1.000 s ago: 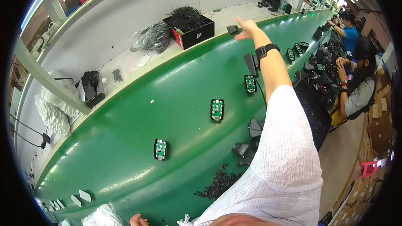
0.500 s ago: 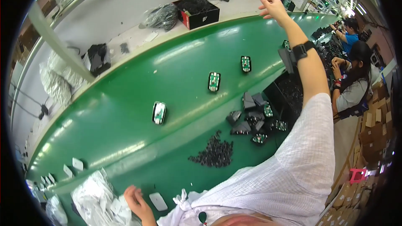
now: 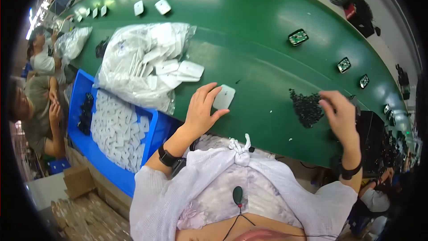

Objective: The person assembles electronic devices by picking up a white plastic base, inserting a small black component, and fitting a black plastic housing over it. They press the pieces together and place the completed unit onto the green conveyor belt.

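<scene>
My left hand (image 3: 202,110) is at the work surface with its fingers spread, the fingertips at the left edge of a flat white plastic cover (image 3: 226,97). The cover lies on the green surface; whether the fingers press on it I cannot tell. At the right, my right hand (image 3: 342,115) reaches to the edge of a heap of small black parts (image 3: 307,110). Its thumb and forefinger are curved with a small gap between them, and nothing shows in that gap.
A clear plastic bag (image 3: 127,69) of white covers lies left, above a blue bin (image 3: 117,176) full of small white pieces. Black housings with green circuit boards (image 3: 298,37) sit on the green conveyor belt (image 3: 240,0). A black box (image 3: 372,136) stands right; co-workers sit both sides.
My right hand has come back from far out over the belt to the black heap. My left hand has moved to the white cover. The view has swung left.
</scene>
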Tool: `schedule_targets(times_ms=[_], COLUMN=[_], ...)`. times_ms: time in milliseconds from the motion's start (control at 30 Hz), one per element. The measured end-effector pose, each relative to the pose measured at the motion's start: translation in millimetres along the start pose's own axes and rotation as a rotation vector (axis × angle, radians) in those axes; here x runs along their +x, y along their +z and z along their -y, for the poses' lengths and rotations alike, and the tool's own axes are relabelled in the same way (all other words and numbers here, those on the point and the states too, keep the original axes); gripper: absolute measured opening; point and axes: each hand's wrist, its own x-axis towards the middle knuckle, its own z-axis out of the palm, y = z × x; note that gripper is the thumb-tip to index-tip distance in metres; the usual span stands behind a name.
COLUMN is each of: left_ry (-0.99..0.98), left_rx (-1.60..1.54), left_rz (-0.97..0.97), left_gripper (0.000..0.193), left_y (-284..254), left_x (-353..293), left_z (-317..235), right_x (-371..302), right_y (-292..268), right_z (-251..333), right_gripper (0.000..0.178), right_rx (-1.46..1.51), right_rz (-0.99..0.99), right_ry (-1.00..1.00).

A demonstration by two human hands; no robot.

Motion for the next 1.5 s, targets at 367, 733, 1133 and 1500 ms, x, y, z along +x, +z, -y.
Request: schedule_targets(times_ms=[367, 733, 1133, 1500], left_ry=[-0.040, -0.015, -0.238, -0.458], left_rx=[0.108, 0.168, -0.348, -0.852], left_rz=[-0.071, 0.285, 0.011, 0.230], left_gripper=[0.068, 0.053, 0.019, 0.031], left_y=[-0.2, -9.6, -25.0, -6.7], left_x=[6.1, 42.2, 64.0, 89.7], left_z=[4.9, -3.8, 33.3, 17.7], right_x=[5.3, 18.2, 96.4, 100.2], right_y=[116.7, 102.5, 183.2, 166.6], right_z=[64.4, 25.3, 60.1, 67.9], right_gripper=[0.021, 0.015, 0.022, 0.008], right_rx=[0.119, 0.234, 0.270, 1.259], right_rz=[-0.009, -0.108, 0.045, 0.140], right_ry=[-0.145, 0.168, -0.243, 0.326])
